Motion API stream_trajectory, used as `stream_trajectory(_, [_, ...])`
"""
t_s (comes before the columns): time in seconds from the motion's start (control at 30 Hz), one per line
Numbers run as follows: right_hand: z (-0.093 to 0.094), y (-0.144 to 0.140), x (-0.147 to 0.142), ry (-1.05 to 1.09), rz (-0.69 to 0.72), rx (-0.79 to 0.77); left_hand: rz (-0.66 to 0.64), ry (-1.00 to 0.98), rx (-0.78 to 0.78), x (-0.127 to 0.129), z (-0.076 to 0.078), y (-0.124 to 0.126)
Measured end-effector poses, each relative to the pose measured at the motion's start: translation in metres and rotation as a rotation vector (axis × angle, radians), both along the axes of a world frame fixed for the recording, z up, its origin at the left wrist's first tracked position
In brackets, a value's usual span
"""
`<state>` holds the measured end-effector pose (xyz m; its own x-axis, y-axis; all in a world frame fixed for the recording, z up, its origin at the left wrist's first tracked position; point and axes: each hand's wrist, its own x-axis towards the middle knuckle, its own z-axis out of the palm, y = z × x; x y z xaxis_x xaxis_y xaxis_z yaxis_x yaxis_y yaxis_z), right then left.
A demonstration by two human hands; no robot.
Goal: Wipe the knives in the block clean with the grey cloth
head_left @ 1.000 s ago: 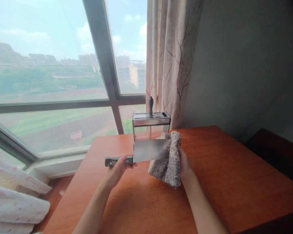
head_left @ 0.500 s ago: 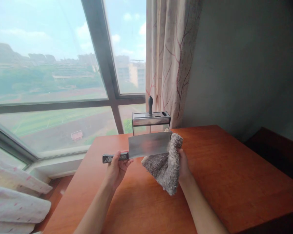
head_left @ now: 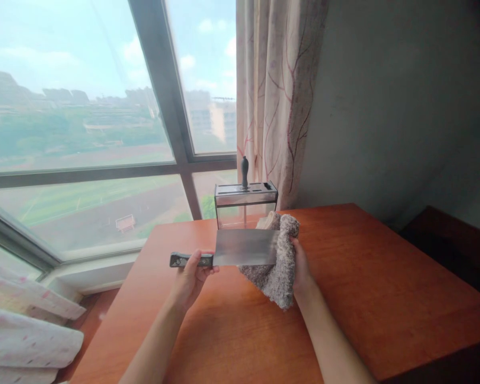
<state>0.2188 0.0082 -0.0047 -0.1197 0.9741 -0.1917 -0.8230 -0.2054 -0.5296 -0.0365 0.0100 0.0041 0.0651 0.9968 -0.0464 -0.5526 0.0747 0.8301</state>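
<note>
Hands raised (cleaver (head_left: 246, 247), cloth (head_left: 280, 266))

A grey cloth (head_left: 278, 266) wraps the far end of a cleaver (head_left: 244, 248) and hides most of the right hand (head_left: 303, 269), while both forearms run off the bottom edge.

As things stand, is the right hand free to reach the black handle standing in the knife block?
Probably not: the right hand is wrapped in the grey cloth against the cleaver, though nothing blocks the handle.

Brushed steel cleaver (head_left: 246, 247), shaggy grey cloth (head_left: 278, 272), glossy wooden table (head_left: 364, 288)
</note>
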Motion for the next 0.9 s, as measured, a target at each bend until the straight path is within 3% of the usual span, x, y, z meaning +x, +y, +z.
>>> stream_trajectory(0.3, [0.002,-0.003,-0.008,-0.034,0.052,0.055,0.102,-0.081,-0.011,0.001,0.003,0.003])
stream_trajectory(0.53, [0.004,-0.008,-0.003,-0.046,0.027,0.037,-0.136,0.092,0.061,-0.018,0.003,-0.002])
stream_trajectory(0.73, [0.007,-0.008,-0.004,0.032,0.056,0.040,-0.128,0.085,0.059,-0.016,0.003,-0.002])
stream_trajectory(0.9, [0.001,-0.008,-0.002,0.021,0.110,0.042,-0.023,0.014,0.077,-0.013,0.003,0.000])
